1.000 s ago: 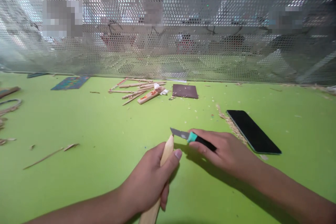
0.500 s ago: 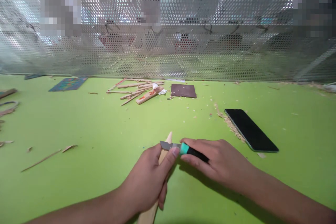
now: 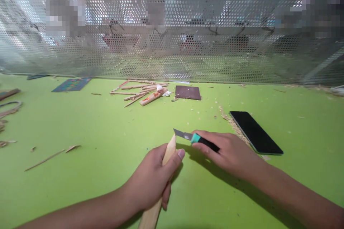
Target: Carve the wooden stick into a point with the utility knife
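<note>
My left hand (image 3: 154, 177) is wrapped round a flat wooden stick (image 3: 151, 216), whose far end tapers to a point and sticks out past my thumb. The stick's near end runs off the bottom of the view. In my right hand (image 3: 231, 152) is a utility knife (image 3: 206, 144) with a black and teal handle. Its grey blade points left, right by the stick's tip; I cannot tell whether the two touch. My right fingers are closed on the handle, and my left thumb lies along the stick, just below the blade.
A black phone (image 3: 255, 132) lies at the right beside a line of wood shavings (image 3: 236, 127). Further back are several carved sticks (image 3: 134, 87), a stained wooden piece (image 3: 153, 97) and a dark brown square (image 3: 187, 92). A perforated metal screen (image 3: 172, 53) closes off the far edge.
The knife has moved away from me and slightly right, from across the stick near my left thumb to its tip. My left hand keeps its grip on the stick.
</note>
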Demonstrator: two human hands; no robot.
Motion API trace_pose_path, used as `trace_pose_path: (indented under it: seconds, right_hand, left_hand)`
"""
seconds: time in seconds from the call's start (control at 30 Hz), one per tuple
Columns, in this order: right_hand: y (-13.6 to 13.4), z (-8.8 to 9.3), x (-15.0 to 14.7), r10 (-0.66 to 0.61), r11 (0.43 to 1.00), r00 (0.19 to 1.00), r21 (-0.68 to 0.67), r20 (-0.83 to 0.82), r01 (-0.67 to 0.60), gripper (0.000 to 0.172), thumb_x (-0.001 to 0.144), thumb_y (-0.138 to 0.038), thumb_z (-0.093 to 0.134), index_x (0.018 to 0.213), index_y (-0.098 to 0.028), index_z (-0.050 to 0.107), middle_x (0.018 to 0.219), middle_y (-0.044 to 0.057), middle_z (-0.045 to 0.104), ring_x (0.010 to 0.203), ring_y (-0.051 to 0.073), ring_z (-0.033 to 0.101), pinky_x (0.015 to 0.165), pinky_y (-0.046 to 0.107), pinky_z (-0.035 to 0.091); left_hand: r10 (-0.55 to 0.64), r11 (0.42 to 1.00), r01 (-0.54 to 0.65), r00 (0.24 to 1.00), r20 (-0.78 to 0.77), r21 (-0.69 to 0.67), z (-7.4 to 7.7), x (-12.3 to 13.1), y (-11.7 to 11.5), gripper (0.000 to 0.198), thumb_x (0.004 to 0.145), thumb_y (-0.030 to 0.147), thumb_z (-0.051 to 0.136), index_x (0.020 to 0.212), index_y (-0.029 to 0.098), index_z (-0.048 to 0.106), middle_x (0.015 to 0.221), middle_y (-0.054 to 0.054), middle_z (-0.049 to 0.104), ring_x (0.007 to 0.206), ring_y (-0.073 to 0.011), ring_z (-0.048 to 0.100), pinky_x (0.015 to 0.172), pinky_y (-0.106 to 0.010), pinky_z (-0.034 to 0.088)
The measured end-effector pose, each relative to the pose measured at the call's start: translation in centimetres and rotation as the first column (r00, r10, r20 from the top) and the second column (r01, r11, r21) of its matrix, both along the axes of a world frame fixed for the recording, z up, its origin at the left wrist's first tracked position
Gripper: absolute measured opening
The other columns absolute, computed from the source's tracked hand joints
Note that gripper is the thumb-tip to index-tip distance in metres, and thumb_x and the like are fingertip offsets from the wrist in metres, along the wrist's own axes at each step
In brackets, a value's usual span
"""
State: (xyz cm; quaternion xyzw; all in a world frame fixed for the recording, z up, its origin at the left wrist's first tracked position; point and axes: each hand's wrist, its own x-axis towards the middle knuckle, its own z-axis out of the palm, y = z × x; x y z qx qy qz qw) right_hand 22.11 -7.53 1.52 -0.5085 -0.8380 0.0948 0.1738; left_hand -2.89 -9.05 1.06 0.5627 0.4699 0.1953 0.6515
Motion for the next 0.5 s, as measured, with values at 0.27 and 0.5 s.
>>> trace_pose_path:
  seconds: [0.27,0.5]
  right_hand:
    - [-0.16,0.27,-0.78,0.071,0.984,0.993,-0.156,-0.093,-0.085,0.050,0.113,-0.060,0.040,0.115,-0.023,0.073,0.102,0.007,0.084,0.083,0.025,0.078,0.070,0.032,0.054]
    - [-0.43,-0.08,-0.88,0.131,0.970,0.982,-0.186,-0.136,-0.155,0.051,0.112,-0.063,0.040,0.116,-0.022,0.071,0.099,0.006,0.081,0.083,0.023,0.075,0.071,0.031,0.050]
  left_hand:
    - [-0.009,1.000,0.009,0.999,0.033,-0.022,0.24,-0.02,0.35,0.040,0.100,0.060,0.066,0.100,0.021,0.057,0.048,0.011,0.054,0.033,-0.0107,0.053,0.034,-0.017,0.042]
    - [-0.004,1.000,0.004,0.998,0.055,-0.006,0.37,0.03,0.35,0.040,0.100,0.059,0.065,0.099,0.020,0.059,0.049,0.012,0.052,0.034,-0.0092,0.053,0.034,-0.015,0.042]
